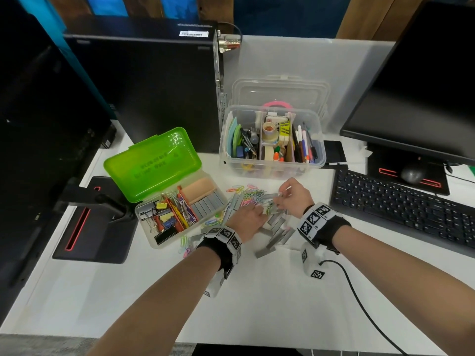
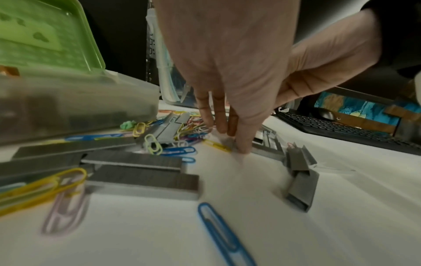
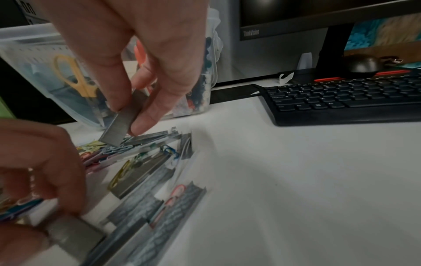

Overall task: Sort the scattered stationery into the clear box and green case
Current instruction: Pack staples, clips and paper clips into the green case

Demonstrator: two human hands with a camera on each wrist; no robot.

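White table (image 1: 282, 291) carries scattered staples: right hand (image 1: 293, 195) pinches a staple strip (image 3: 118, 126), long axis tilted down, green case (image 1: 180, 209) lying leftward; left hand (image 1: 246, 218) presses flat beside the case

The left hand (image 1: 248, 218) covers the paper clips (image 1: 253, 197) and staple strips (image 1: 276, 227) beneath its fingers. In the right wrist view, the nearest staple strips are motion-blurred. The label text on the green case lid (image 1: 151, 164) is too small to read.
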